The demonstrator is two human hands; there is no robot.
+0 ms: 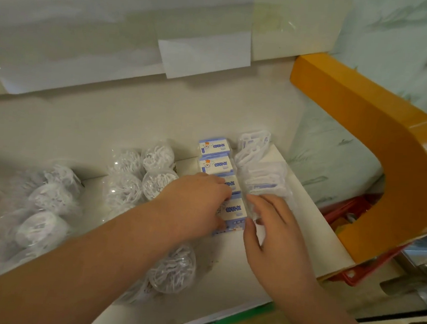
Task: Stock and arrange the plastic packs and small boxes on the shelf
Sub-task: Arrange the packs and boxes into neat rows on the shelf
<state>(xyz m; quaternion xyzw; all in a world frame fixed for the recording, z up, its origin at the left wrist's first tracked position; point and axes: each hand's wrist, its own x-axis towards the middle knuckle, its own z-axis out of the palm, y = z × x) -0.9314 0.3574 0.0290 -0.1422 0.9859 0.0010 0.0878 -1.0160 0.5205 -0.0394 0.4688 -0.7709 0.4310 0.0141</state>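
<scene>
On the white shelf [305, 220], the left hand [196, 206] grips the nearest small blue-and-white cardboard box [233, 210] of a row running toward twelve o'clock, while the right hand [275, 233] pinches a clear plastic pack [267, 184] at three o'clock, apparently squaring both rows.

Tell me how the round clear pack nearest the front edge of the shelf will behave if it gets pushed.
The round clear pack probably crumples rather than slides stiffly: its film looks thin and wrinkled. It seems light, being filled with small white loose pieces. Its bulging rounded shape could let it roll toward the shelf edge.
</scene>
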